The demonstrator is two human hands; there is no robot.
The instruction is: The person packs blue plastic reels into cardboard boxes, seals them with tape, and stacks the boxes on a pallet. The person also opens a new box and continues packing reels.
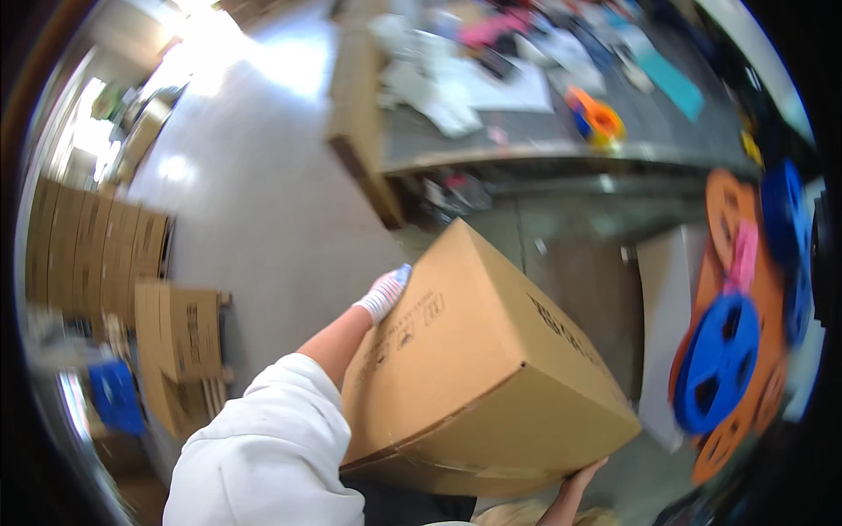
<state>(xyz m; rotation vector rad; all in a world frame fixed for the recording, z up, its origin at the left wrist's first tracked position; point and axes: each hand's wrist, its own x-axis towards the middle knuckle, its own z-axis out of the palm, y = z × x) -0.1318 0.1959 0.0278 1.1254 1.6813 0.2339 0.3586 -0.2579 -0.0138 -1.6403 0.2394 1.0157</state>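
Box [438, 342]: lower centre of frame, held between both hands, set askew, one corner toward the top of frame. Left grip [384, 296], in a striped glove, is pressed to the box's upper-left edge. Right grip [586, 475] holds its lower-right edge; fingers mostly hidden beneath.

Edges: front rim of the desk [522, 131] runs across upper right, beyond the box's top corner; gap seen between them. Pale panel [664, 351] stands right of the box, apart from it, with a blue reel [719, 364] just beside.

Room: broadest run of floor [254, 193] lies upper left of the box, bounded by cartons [92, 245] at far left; right-hand strip, box to panel, is narrower.
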